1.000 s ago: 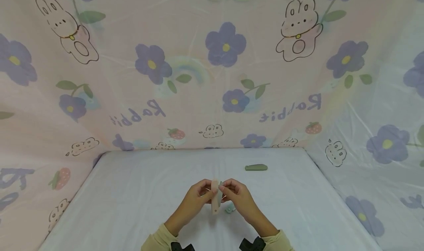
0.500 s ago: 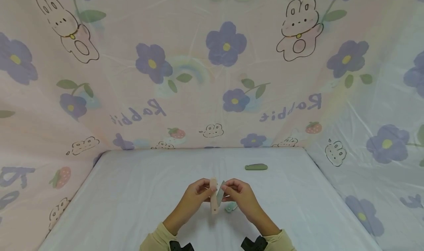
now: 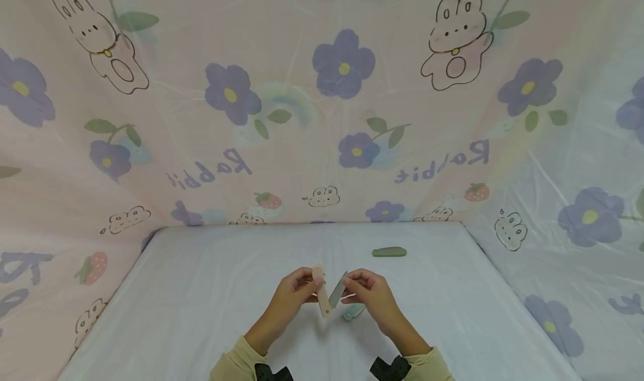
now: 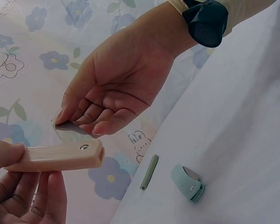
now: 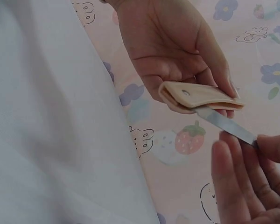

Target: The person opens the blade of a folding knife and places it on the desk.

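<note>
A cream folding knife [image 3: 321,293] is held up over the table at mid-front. My left hand [image 3: 292,293] pinches its handle between thumb and fingers. The thumb and fingers of my right hand [image 3: 373,293] pinch the tip end of the metal blade [image 5: 228,127], which stands partly swung out from the handle in a narrow V. A rivet shows at the pivot end in both wrist views. Below the right hand lies a mint-green folding knife [image 3: 353,312], partly covered by that hand in the head view. Farther back, an olive-green folding knife [image 3: 389,252] lies on the table.
White cloth covers the table [image 3: 211,291]. Curtain walls [image 3: 282,163] printed with flowers and rabbits enclose it at the back and both sides. Each wrist wears a dark camera mount [image 3: 389,368].
My hands have drawn apart slightly. The blade has swung farther out of the cream handle, from nearly alongside it to a clear V, and the handle now leans left. Both other knives lie still.
</note>
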`<move>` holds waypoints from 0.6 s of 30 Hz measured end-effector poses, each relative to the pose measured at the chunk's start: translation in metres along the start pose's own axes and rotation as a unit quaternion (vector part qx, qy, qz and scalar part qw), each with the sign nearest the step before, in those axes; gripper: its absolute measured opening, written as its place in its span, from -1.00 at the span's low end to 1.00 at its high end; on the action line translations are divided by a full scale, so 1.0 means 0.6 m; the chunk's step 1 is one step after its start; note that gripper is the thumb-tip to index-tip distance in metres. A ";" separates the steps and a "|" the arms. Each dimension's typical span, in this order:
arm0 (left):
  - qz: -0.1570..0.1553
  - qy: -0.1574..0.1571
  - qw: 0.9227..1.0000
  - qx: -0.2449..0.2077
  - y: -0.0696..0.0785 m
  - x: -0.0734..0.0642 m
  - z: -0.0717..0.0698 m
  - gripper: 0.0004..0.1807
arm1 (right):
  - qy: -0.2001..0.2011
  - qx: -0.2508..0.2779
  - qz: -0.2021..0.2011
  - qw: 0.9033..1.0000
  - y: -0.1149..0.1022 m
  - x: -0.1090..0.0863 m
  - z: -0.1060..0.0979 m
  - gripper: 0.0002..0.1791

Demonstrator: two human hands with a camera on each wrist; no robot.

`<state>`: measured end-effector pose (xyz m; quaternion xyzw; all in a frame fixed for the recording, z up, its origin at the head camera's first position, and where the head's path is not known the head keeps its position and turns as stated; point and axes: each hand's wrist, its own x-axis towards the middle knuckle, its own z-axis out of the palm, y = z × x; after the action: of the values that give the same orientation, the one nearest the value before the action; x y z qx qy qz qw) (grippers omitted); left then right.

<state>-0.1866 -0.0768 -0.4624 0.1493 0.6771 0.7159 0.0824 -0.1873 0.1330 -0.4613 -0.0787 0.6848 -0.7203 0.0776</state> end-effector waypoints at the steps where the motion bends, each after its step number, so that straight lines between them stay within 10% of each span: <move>1: 0.002 0.002 1.000 -0.002 -0.002 0.000 -0.001 -0.65 | 0.001 0.000 -0.001 1.000 0.000 0.000 -0.001 -0.72; 18: -0.033 0.033 0.995 -0.092 -0.004 0.000 -0.014 -0.58 | 0.024 0.031 -0.014 0.999 0.005 -0.003 -0.015 -0.68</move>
<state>-0.1894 -0.0848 -0.4653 0.0952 0.6151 0.7767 0.0968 -0.1876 0.1420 -0.4646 -0.0684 0.6624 -0.7441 0.0534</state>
